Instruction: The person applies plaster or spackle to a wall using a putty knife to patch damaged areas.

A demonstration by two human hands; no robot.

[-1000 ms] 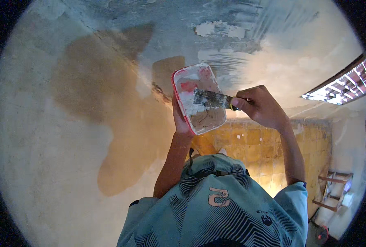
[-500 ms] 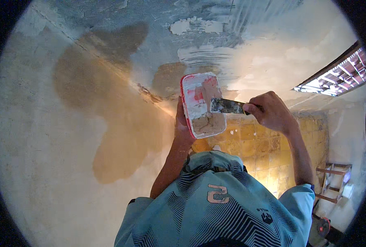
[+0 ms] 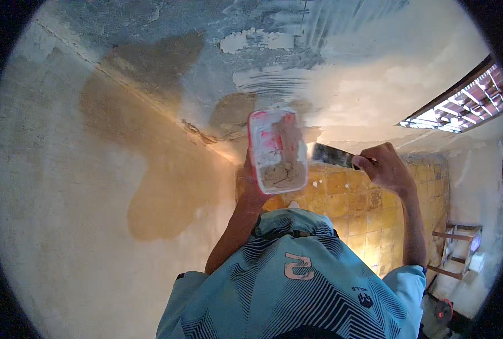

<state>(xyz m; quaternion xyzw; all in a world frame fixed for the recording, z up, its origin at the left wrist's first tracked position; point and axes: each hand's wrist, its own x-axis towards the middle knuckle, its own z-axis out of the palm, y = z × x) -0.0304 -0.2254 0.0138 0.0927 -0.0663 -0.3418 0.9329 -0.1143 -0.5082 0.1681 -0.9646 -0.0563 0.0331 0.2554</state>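
A red-rimmed plastic container (image 3: 274,169), smeared white, pink and tan with filler, is gripped along its left side by my left hand (image 3: 250,183), partly hidden behind it. My right hand (image 3: 386,168) is closed on the handle of a wide, stained putty knife (image 3: 333,155). The blade points left, just clear of the container's right edge, with a pale smear at its tip.
A patchy wall (image 3: 268,39) rises ahead, meeting a stained pale wall (image 3: 59,198) on the left. A yellow tiled floor (image 3: 364,209) lies below. A slatted opening (image 3: 460,107) is upper right; a wooden step stool (image 3: 450,251) and round red object (image 3: 443,311) are lower right.
The putty knife has moved right and down, off the container's inside to beside its right edge. The container has shifted lower and turned more upright in the picture.
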